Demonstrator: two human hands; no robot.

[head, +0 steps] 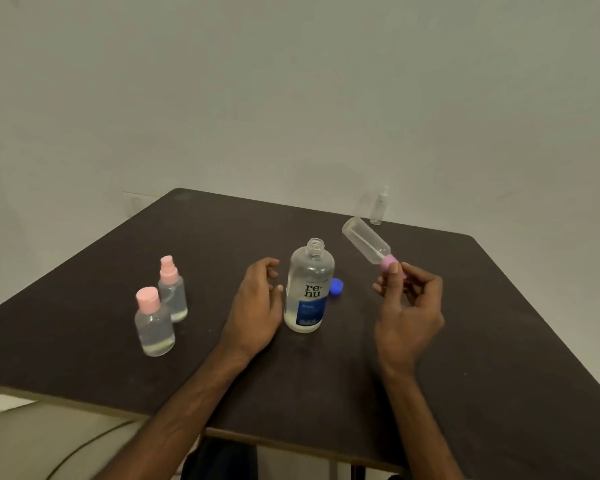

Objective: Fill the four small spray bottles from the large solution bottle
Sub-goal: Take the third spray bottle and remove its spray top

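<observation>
An apparently empty small spray bottle [366, 240] is held tilted just right of the uncapped large solution bottle [309, 289], with the fingers of the right hand [407, 306] clamped on its pink cap [388, 262] and those of the left hand [257, 303] apart, so cap removal is judged to be required next.

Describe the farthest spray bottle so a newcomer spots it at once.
Find the dark table, then its far edge behind the uncapped large clear solution bottle. The small clear plastic spray bottle stands there alone, upright; only its top is colourless, not pink.
</observation>
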